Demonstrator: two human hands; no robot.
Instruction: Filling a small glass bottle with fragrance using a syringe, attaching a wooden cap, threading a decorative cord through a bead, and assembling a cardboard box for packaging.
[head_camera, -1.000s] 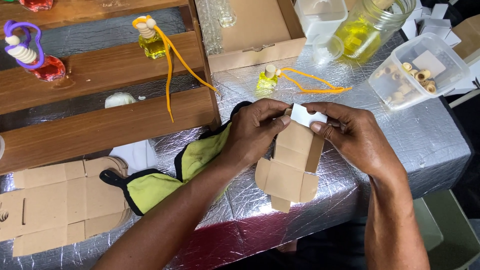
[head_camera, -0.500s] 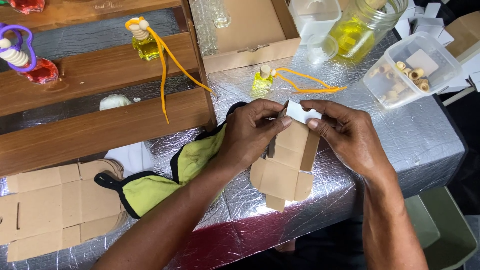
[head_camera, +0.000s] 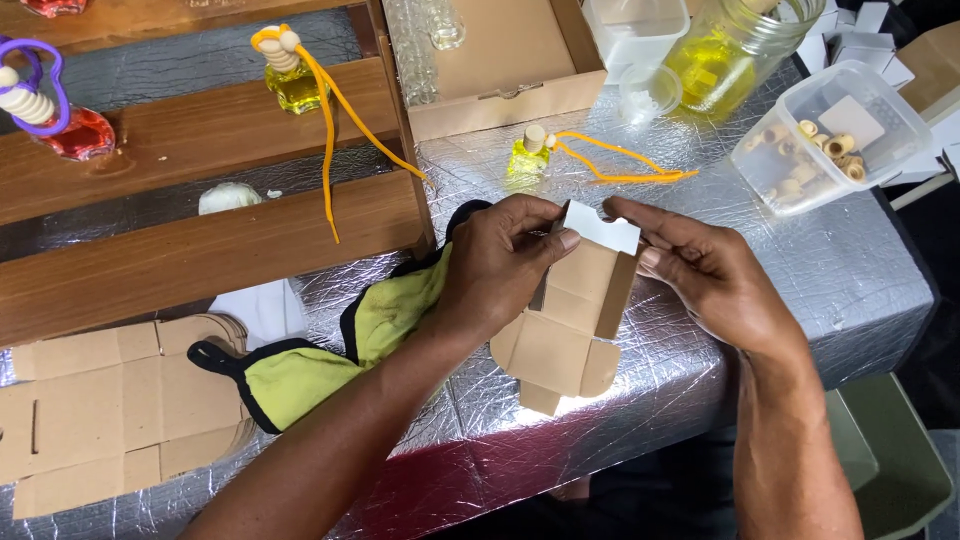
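Here, both hands (head_camera: 500, 265) (head_camera: 705, 275) gripping a cardboard box blank (head_camera: 565, 325), clear tub (head_camera: 835, 135) of wooden caps (head_camera: 815, 150).

- The left hand (head_camera: 500, 265) sits just left of the small cardboard box blank (head_camera: 565, 325), knuckles up, its fingers curled inward and its thumb tip pressed against the blank's upper left edge.
- The left forearm runs from the lower left, slanting up toward the blank, bare to the elbow.
- The right hand (head_camera: 715, 280) sits just right of the blank, back facing up, with its forefinger stretched along the blank's white top flap and its thumb against the right edge.
- The right forearm rises nearly straight from below, right of the blank.
- Both hands pinch the blank between them above the table (head_camera: 860, 270).
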